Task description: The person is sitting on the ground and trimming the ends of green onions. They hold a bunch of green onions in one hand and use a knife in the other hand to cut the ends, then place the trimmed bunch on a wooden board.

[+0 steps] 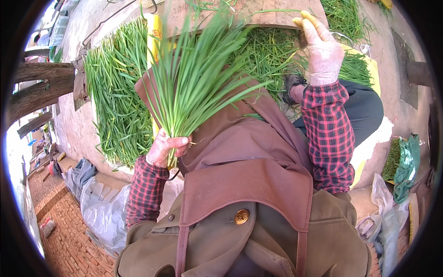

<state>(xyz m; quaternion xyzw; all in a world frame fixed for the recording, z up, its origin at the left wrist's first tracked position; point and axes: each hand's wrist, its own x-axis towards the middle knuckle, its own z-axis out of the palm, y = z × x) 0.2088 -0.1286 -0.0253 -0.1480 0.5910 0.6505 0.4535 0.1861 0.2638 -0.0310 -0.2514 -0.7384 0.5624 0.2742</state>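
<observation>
My left hand point(164, 148) is closed round the pale lower stems of a bunch of green chives point(190, 92). The bunch stands over my lap, its leaves fanning upward and partly blurred. Raised at the upper right, my right hand point(321, 53) has its fingertips pinched together. A single thin chive leaf point(274, 10) stretches leftward from those fingertips, which look yellowish. Between my hands lies the brown apron point(230, 134) on my lap. Beyond it, a loose heap of chives point(267, 53) lies partly under the edge of a board point(281, 13).
On my left, a large pile of chives point(121, 92) lies in rows beside a yellow strip point(154, 39). More chives point(344, 21) are at the far right. Wooden posts point(46, 72) stand at the left. Clear plastic bags point(105, 210) and a green bag point(407, 161) lie near my sides.
</observation>
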